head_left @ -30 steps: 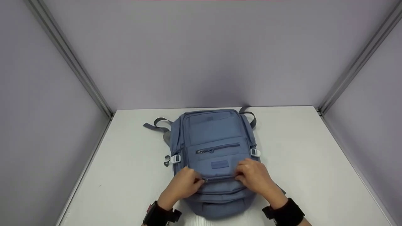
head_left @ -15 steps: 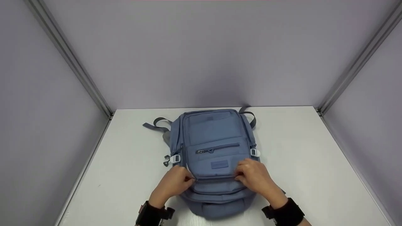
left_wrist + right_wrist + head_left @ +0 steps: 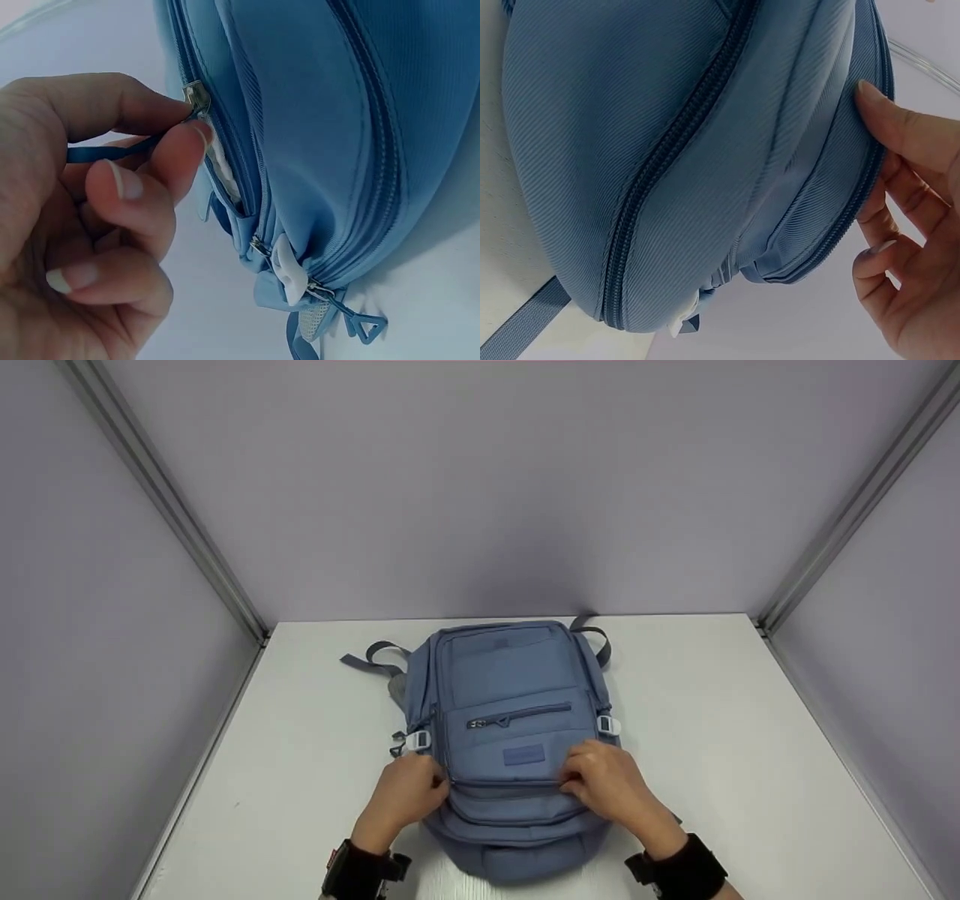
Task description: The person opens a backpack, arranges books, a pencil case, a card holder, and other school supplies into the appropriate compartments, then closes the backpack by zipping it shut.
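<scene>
At the frame's lower centre lies a blue ribbed-fabric backpack [image 3: 514,712]; the left hand [image 3: 405,795] pinches its metal zipper pull [image 3: 193,97], the right hand [image 3: 607,784] presses relaxed fingers against it.

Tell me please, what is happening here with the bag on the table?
A person is working on a blue backpack that lies flat on a white table. The left hand pinches a zipper pull at the left side of the front pocket, which gapes open there. The right hand rests on the other side of the backpack, its fingers pressing the fabric to steady it. The small zipper higher up on the front looks closed.
</scene>
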{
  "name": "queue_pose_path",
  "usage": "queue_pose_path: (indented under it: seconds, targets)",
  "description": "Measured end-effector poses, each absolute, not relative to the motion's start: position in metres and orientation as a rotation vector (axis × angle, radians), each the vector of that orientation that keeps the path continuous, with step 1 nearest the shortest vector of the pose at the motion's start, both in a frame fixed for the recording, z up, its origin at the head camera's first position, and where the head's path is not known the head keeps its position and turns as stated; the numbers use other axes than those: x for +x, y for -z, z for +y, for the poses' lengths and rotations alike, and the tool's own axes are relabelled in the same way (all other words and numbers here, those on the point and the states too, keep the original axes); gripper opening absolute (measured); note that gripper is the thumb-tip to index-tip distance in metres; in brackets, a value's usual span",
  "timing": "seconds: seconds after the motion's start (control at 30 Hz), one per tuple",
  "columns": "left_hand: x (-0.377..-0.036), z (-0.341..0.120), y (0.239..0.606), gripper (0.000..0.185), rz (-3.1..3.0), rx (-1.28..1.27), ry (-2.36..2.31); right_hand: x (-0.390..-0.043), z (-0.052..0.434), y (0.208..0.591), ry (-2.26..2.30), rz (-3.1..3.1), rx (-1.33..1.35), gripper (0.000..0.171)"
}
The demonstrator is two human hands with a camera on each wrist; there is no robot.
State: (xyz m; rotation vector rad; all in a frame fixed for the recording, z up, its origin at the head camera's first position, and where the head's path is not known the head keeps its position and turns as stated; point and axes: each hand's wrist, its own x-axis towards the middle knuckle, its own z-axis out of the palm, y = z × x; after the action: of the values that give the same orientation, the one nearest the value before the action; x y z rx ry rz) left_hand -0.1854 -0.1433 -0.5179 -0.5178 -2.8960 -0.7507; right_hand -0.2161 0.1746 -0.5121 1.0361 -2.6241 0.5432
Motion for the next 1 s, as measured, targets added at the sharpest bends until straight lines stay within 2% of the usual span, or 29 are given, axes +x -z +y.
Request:
queue_pose_path:
  seconds: [0.53,1.0]
  targets:
    - [-0.207,-0.146,0.529,0.049,-2.851,-0.355,0.468,-0.217,0.176,0.513,-0.551,-2.625,1.036,0.020]
    - [-0.253,-0.153,0.532,0.032,-2.789,-0.353,0.242,-0.215,0.177,0.512,-0.561,-2.638,1.036,0.019]
